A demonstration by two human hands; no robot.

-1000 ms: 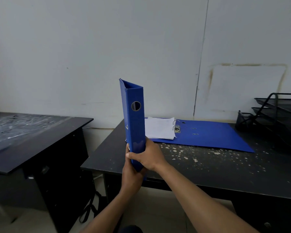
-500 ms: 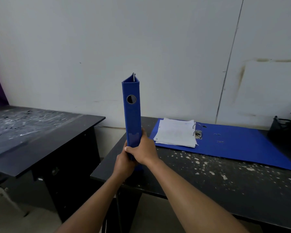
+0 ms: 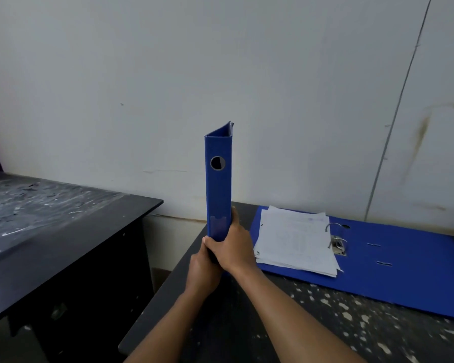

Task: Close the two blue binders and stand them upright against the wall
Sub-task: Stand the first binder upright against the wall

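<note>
A closed blue binder (image 3: 218, 184) stands upright with its spine and round finger hole facing me, near the left end of the black desk (image 3: 312, 323). My right hand (image 3: 232, 247) wraps its lower end from the right; my left hand (image 3: 202, 273) grips it from below and the left. A second blue binder (image 3: 393, 260) lies open flat on the desk to the right, close to the white wall (image 3: 273, 87). A stack of white papers (image 3: 295, 242) rests on its left half beside the metal rings (image 3: 337, 241).
A second black desk (image 3: 50, 231) with a scuffed, whitish top stands to the left, separated from the first by a gap down to the floor. The right desk's surface is speckled with white paint flecks.
The view has shifted left and closer to the desk. The upright binder, held in both hands, has moved forward toward the wall and turned slightly, so its top opening now shows.
</note>
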